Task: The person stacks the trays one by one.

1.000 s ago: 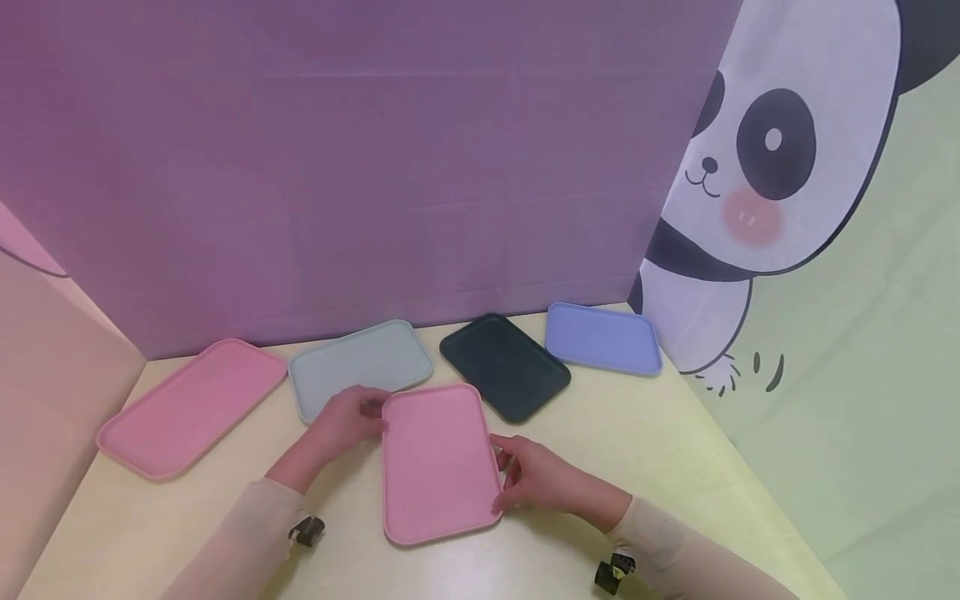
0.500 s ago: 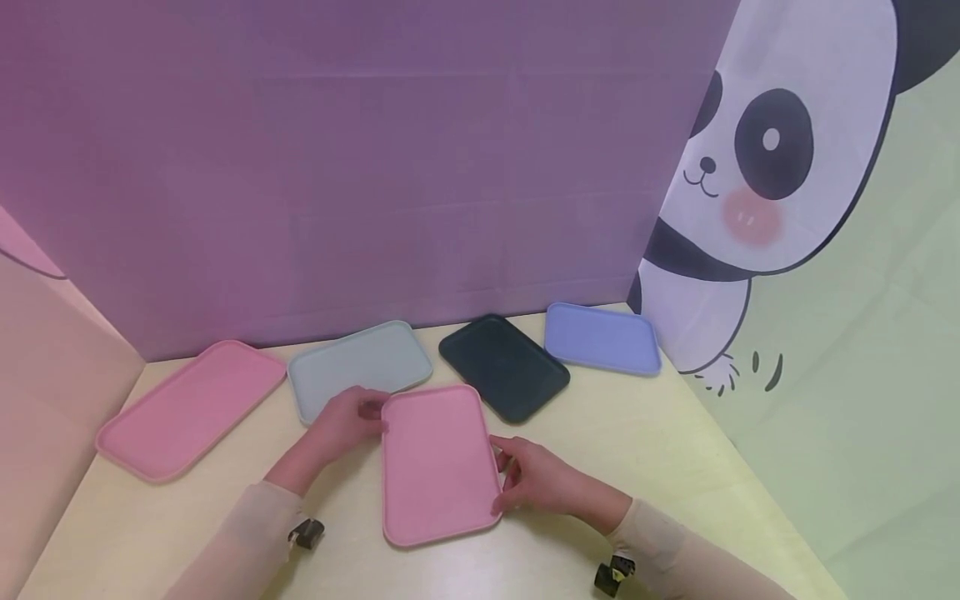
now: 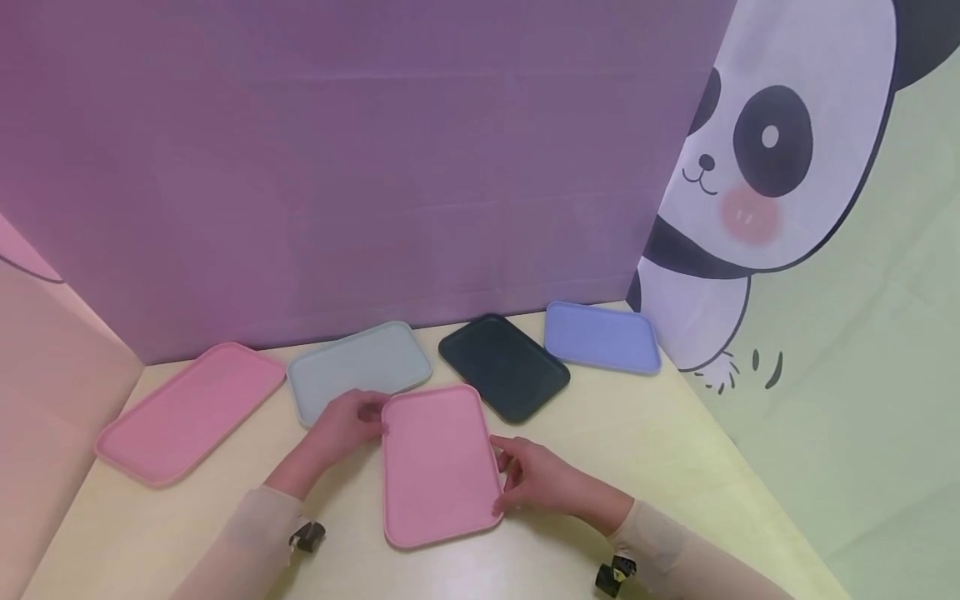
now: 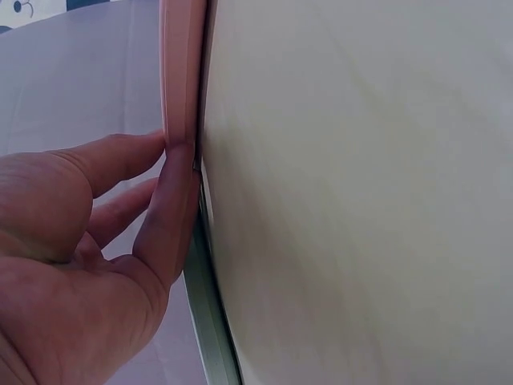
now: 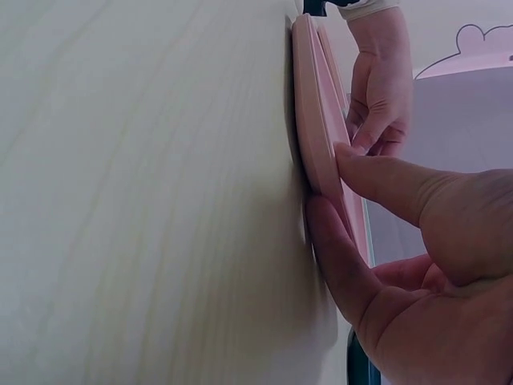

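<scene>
Nothing has moved: both hands' fingers (image 3: 501, 483) still pinch the pink tray's (image 3: 438, 462) side edges.

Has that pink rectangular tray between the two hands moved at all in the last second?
No. The pink rectangular tray held by both hands sits at the same spot beside the dark green tray, its far corner equally close.

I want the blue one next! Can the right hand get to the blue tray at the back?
Probably yes, once it lets go: the right hand now pinches the near pink rectangular plastic tray, and bare table lies between it and the periwinkle-blue rectangular plastic tray.
</scene>
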Available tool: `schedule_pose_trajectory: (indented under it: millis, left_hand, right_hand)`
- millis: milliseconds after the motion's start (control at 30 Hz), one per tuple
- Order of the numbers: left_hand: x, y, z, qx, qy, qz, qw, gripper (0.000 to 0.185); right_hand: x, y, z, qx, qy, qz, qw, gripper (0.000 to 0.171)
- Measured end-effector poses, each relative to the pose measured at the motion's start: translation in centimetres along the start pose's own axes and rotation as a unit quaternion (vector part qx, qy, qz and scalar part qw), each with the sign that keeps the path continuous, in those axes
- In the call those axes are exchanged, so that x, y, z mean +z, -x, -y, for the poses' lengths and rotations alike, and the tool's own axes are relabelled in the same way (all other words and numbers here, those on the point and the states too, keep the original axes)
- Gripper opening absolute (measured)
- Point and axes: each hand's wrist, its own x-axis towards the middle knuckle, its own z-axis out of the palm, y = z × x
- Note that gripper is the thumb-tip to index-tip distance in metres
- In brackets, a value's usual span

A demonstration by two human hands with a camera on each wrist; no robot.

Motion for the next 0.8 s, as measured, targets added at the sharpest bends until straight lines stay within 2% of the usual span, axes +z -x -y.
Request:
schedule_pose_trajectory:
  millis: [267,533,700,800]
  left_hand:
    - [-0.1,0.4,-0.4,-0.016,-0.001,-0.002,0.9999,0.044]
    - [-0.1,0.2,-0.7,-0.008,-0.011,-0.002,0.9999,0.044]
    - [-0.3,-0.2,-1.2,-0.027,-0.012,-0.007,0.9995,0.045]
    - [-0.4,-0.8,-1.6,-0.019,-0.019,-0.021,0.9994,0.041]
  right_hand:
    - [-0.1,0.0,0.1,-0.007,0.003,-0.001,1.0,0.097]
    - [-0.2,0.1,-0.1,-0.002,-0.004,-0.007,1.0,0.094]
    - [-0.3,0.0,-0.2,0.01,-0.008,-0.029,0.999,0.087]
    - [-0.8,-0.1,-0.6,0.008,-0.002,-0.051,0.999,0.081]
